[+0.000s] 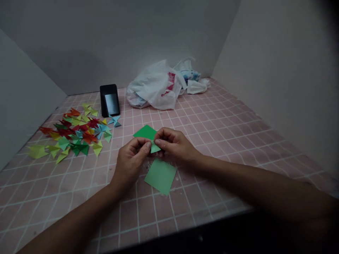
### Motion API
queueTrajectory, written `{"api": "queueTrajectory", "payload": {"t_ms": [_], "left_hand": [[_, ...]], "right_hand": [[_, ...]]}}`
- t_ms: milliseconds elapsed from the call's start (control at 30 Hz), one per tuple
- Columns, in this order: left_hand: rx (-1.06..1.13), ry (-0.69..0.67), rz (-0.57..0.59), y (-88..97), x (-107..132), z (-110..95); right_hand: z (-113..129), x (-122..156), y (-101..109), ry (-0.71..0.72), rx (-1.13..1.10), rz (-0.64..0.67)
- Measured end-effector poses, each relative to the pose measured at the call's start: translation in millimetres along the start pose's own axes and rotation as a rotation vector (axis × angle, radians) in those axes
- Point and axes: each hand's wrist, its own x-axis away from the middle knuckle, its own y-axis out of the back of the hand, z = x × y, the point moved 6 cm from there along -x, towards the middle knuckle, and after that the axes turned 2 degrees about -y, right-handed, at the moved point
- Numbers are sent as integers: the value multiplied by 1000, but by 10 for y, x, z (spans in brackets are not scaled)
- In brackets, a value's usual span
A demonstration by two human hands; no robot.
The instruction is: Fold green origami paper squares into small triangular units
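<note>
My left hand point(131, 160) and my right hand point(173, 144) meet over the middle of the pink checked table point(225, 141). Both pinch a small folded piece of green paper point(155, 148) between thumb and fingers. A darker green paper square point(145, 132) lies flat just behind my hands. A lighter green square point(160, 175) lies flat just in front of them, partly under my wrists.
A heap of folded paper shapes point(74, 132) in red, yellow, green, orange and blue covers the left of the table. A black phone point(109, 100) leans upright behind it. White plastic bags point(159, 86) sit at the back by the grey walls.
</note>
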Motion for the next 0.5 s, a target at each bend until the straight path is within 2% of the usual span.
{"api": "queueTrajectory", "payload": {"t_ms": [500], "left_hand": [[-30, -3, -1, -10, 6, -24]], "right_hand": [[-72, -22, 14, -52, -107, 48]]}}
